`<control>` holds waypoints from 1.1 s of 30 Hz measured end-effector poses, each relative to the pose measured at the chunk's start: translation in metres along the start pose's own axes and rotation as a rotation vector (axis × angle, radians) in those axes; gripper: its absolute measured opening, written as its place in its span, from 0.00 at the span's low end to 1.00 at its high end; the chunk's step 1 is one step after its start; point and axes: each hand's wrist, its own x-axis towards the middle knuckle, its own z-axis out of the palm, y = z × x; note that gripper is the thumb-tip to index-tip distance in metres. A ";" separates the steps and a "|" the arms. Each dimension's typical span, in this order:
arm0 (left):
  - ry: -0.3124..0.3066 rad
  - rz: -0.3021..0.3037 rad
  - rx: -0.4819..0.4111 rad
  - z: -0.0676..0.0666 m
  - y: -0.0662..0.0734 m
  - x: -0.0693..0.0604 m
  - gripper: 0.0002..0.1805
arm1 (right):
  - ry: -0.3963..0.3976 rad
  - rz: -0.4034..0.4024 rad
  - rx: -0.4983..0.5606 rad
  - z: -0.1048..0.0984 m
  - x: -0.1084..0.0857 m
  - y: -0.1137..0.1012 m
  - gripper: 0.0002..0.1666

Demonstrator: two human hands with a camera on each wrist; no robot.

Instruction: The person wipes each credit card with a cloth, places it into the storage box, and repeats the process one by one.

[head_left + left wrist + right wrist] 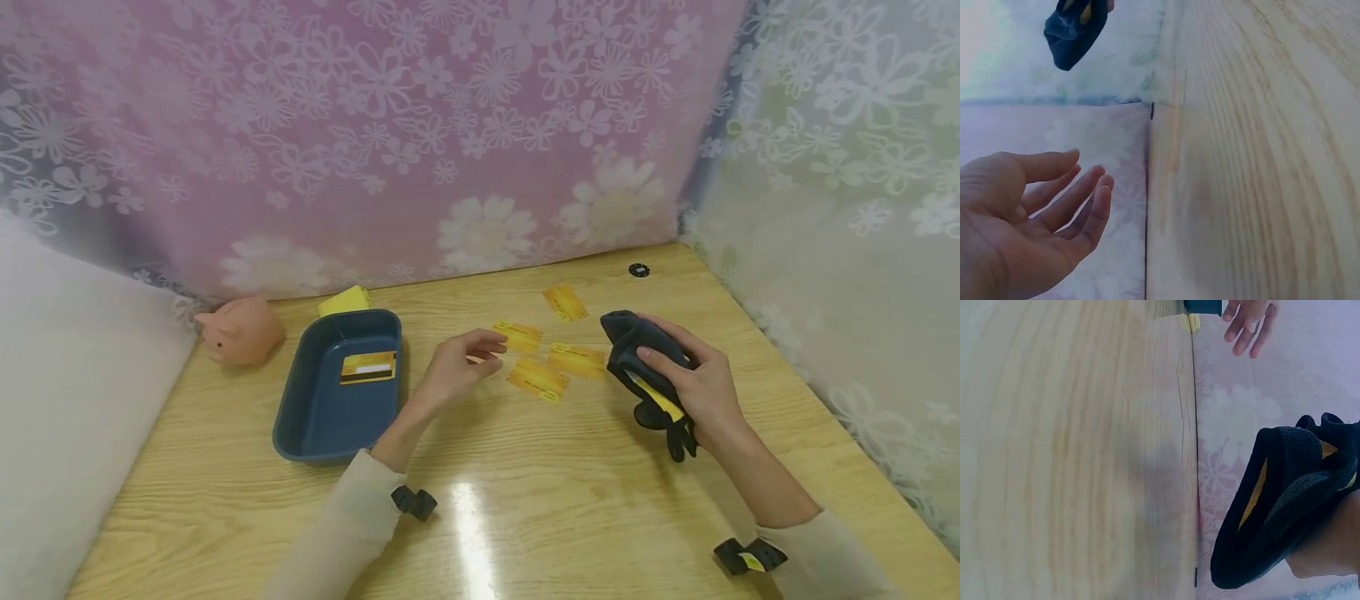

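- A dark cloth pouch (648, 337) is gripped by the right hand (705, 383) and held up above the wooden table (562, 500); its side is pressed by the thumb, and the far fingers are partly hidden by the hand.
- A yellow edge (660, 398) is seen inside the pouch's mouth, and dark loops (677, 437) are hung from the end nearest the wrist.
- The left hand (461, 367) is raised above the table, well apart from the pouch; its fingers are loosely bent, and a moderate gap is left between them and the thumb, with nothing held there.
- Four yellow-orange cards are laid flat on the table between the two hands: a near-left card (537, 380), a right-hand card (581, 360), a card by the left fingertips (521, 337) and a far card (566, 302) set a little apart.
- Whether the three closer cards are overlapped cannot be told.
- A blue tray (337, 429) is placed left of the left hand, and a striped card (367, 368) is held within it, near its right wall.
- A pink pig figure (251, 332) is stood left of the tray, and a yellow object (345, 301) is partly hidden behind the tray's far rim.
- A black chip (639, 270) is set near the table's far right corner.
- The table is backed by a pink flowered cloth (337, 192).
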 end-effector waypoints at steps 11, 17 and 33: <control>-0.242 0.012 0.094 0.027 -0.008 0.039 0.26 | 0.033 0.006 0.013 -0.004 0.007 -0.004 0.33; -0.251 0.024 0.201 0.036 -0.013 0.047 0.30 | 0.031 0.026 0.058 0.000 0.011 -0.007 0.34; -0.340 -0.028 0.431 0.034 -0.019 0.034 0.32 | -0.031 -0.001 0.096 0.012 0.013 -0.004 0.33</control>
